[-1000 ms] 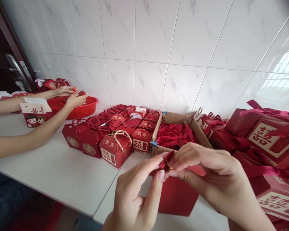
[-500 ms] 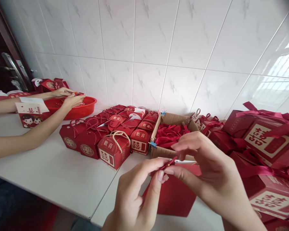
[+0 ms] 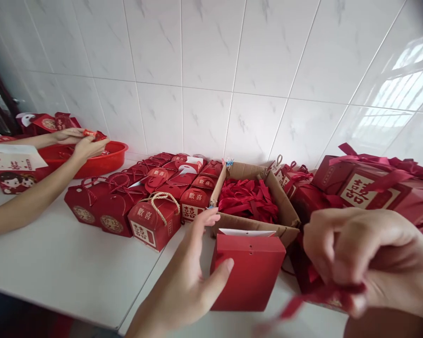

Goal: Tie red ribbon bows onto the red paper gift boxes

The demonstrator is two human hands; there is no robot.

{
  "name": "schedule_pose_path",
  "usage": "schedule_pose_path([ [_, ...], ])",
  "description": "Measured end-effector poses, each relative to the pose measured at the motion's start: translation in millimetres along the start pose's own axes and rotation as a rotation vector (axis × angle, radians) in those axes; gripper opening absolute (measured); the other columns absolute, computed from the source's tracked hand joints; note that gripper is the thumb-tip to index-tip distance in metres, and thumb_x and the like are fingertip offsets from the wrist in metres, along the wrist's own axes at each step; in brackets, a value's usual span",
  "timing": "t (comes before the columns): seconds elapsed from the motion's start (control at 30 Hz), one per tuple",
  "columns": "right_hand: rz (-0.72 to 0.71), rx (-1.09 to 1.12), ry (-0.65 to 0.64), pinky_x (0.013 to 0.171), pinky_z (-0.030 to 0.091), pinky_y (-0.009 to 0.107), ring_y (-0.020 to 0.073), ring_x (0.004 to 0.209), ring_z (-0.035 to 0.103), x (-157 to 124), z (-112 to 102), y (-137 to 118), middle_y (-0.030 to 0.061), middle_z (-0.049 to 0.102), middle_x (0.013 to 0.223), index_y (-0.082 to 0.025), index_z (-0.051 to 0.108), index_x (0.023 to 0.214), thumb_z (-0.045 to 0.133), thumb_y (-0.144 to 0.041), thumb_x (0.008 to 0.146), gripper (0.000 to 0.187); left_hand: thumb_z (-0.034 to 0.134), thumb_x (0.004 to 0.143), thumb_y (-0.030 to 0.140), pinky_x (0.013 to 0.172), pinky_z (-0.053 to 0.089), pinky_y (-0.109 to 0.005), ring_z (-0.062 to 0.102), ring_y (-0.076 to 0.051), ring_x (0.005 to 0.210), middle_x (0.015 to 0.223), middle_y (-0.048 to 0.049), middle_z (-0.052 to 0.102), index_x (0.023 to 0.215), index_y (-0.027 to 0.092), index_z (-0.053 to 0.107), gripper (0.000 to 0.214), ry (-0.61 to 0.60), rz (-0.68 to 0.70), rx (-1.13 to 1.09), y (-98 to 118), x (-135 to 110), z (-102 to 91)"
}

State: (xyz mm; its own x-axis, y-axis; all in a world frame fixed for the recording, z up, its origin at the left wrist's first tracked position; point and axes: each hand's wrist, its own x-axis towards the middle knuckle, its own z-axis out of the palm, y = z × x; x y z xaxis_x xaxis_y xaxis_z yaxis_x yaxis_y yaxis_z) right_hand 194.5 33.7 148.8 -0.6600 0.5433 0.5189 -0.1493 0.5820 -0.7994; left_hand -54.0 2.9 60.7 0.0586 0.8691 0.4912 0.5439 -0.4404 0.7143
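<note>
A dark red ribbon (image 3: pixel 296 305) trails, blurred, from my right hand (image 3: pixel 359 253), whose fingers pinch it at the lower right. My left hand (image 3: pixel 186 281) is open, thumb and fingers apart, and nothing shows in it. It reaches beside the left edge of a plain red gift box (image 3: pixel 248 272), which stands upright in front of me with small holes near its top and a white flap behind. Just beyond that box, a cardboard box (image 3: pixel 285 216) holds a heap of red ribbons (image 3: pixel 248 199).
Rows of small red gift boxes (image 3: pixel 155 220) stand left of the cardboard box. Larger ribboned boxes (image 3: pixel 366 188) are stacked at the right. On the left, a co-worker's hands (image 3: pixel 88 145) hold small red packets over a red basin (image 3: pixel 109 162). A tiled wall (image 3: pixel 207 112) backs the table.
My hands have parted: the right moved right with the ribbon drawn out, while the left let go and opened beside the plain red box. The view shifted right.
</note>
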Motion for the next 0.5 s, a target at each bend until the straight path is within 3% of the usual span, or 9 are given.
schedule_pose_path([
  [0.1,0.032,0.023,-0.177,0.057,0.053,0.017,0.0108,0.06,0.065,-9.9,-8.2,-1.0,0.0005,0.066,0.07,-0.03,0.076,0.09,0.076,-0.012,0.074,0.024,0.06,0.084,0.025,0.098,0.049,-0.039,0.055,-0.026,0.121,0.134,-0.0105,0.053,0.143,0.032,0.027,0.069,-0.099,-0.028,-0.019,-2.9,4.4,8.7],
  [0.2,0.01,-0.047,-0.226,0.062,0.054,0.019,0.0115,0.062,0.066,-9.8,-6.6,-0.4,0.0018,0.067,0.069,-0.027,0.077,0.086,0.074,-0.01,0.075,0.02,0.061,0.084,0.022,0.091,0.051,-0.034,0.065,-0.021,0.102,0.11,-0.0056,0.066,0.136,0.031,0.034,0.059,-0.089,-0.057,-0.16,0.3,10.7,18.8],
  [0.33,0.027,-0.08,-0.169,0.065,0.056,0.024,0.0143,0.069,0.067,-1.0,-3.6,-0.9,0.0028,0.068,0.074,-0.026,0.076,0.092,0.071,-0.007,0.076,0.025,0.067,0.081,0.025,0.083,0.053,-0.029,0.068,-0.017,0.086,0.092,-0.002,0.069,0.123,0.026,0.042,0.05,0.053,-0.099,-0.37,4.5,16.4,27.1],
  [0.5,0.021,-0.23,-0.065,0.07,0.056,0.029,0.0138,0.068,0.064,7.2,-4.1,0.0,0.0023,0.068,0.074,-0.025,0.074,0.086,0.069,-0.013,0.081,0.014,0.071,0.078,0.03,0.071,0.056,-0.026,0.071,-0.019,0.084,0.094,-0.0057,0.071,0.117,0.023,0.044,0.048,0.263,-0.148,-0.504,10.1,15.1,25.0],
])
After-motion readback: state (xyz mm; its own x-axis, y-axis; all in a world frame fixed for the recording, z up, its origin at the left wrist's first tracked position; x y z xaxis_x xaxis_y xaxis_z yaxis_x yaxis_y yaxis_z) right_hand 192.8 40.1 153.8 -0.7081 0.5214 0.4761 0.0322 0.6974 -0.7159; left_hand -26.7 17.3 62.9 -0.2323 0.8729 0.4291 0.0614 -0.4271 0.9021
